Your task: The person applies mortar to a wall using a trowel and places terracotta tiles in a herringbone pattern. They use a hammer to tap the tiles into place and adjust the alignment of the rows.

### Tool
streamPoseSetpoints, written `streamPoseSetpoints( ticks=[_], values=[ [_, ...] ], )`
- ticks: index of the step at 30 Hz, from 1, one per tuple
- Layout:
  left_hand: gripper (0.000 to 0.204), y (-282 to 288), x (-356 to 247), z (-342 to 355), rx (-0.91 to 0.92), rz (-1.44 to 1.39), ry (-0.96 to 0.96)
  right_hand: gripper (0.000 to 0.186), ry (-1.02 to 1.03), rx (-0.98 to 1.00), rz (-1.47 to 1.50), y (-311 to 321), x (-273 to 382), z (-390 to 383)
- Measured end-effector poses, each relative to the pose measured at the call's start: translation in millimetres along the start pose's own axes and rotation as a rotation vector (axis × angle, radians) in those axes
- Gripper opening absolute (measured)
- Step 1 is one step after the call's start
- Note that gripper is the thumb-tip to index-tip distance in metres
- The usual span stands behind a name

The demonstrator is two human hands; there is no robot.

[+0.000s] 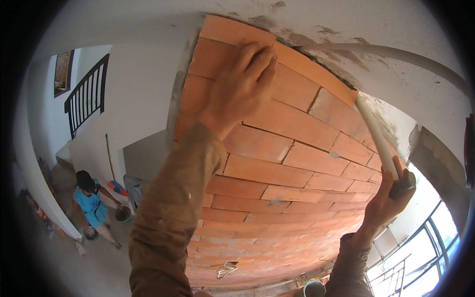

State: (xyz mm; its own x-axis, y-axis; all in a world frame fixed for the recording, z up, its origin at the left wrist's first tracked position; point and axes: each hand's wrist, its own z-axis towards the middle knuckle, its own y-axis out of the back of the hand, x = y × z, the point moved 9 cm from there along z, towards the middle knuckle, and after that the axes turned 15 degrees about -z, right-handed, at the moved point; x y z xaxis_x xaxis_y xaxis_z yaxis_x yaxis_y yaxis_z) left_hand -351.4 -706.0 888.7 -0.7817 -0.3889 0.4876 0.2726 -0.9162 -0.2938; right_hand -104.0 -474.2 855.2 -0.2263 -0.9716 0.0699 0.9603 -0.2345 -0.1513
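Looks like I'm seating the top tile (316, 67), just under the ceiling (321, 24): left hand (242, 84) resting by its left end, fingers bent, pinching nothing; right hand (388, 195) gripping a pale rod (376, 133). Next move's probably calling for gentle nudging.

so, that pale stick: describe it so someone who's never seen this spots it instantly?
Find the big orange wall, then its upper right edge. There the right hand grips the pale stick, which slants up and left from the fingers. Unlike the flat orange bricks beside it, it's long, narrow and whitish.
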Motion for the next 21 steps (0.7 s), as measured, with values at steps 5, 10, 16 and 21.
streamPoseSetpoints(
  ticks=[5, 10, 16, 21],
  values=[
    [0.023, 1.2, 5.9, -3.5, 0.007, -0.026, -0.015, 0.027, -0.022, -0.015, 0.156, -3.7, -6.8, -3.5],
    [0.021, 21.0, -0.4, -7.6, -0.113, -0.131, 0.032, 0.033, -0.062, -0.093, 0.26, 4.2, -19.6, -15.2],
    [0.018, 48.9, -62.5, -57.3, -0.038, -0.178, 0.297, 0.032, 0.037, -0.21, 0.101, 22.2, -49.3, -42.6],
    [0.012, 94.6, -100.5, -146.2, 0.134, -0.124, 0.639, 0.04, 0.078, -0.193, 0.158, 23.5, -62.0, -53.1]
  ],
)
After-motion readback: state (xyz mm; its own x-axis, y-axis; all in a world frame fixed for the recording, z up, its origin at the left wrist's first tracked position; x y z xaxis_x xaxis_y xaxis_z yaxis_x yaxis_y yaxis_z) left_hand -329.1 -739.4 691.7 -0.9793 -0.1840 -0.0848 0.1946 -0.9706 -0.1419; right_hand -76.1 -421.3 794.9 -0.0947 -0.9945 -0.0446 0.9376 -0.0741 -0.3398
